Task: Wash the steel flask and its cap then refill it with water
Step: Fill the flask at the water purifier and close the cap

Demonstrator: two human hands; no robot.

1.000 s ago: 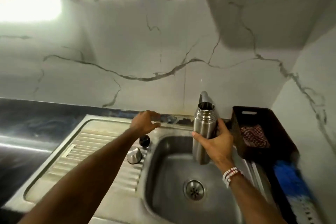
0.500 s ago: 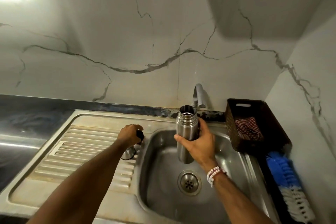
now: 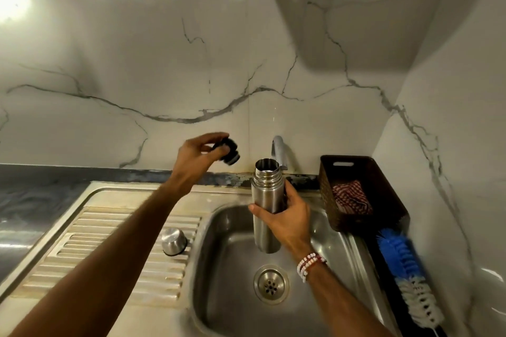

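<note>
Moved: left hand (image 3: 197,154) has come up off the drainboard (image 3: 109,254) with the black stopper (image 3: 228,151); half a second back it was down by the steel cap (image 3: 174,241).
Left hand: fingers curled, pinching the stopper at the fingertips, up in the air left of the flask mouth, not touching it.
Right hand (image 3: 287,216): wrapped round the middle of the steel flask (image 3: 267,200), same grip as before.
Steel flask: upright, mouth open, held over the sink basin (image 3: 232,295), its top just beside the tap spout (image 3: 279,152).
Steel cap: dome up on the ribbed drainboard, just left of the basin, nobody touching it now.
</note>
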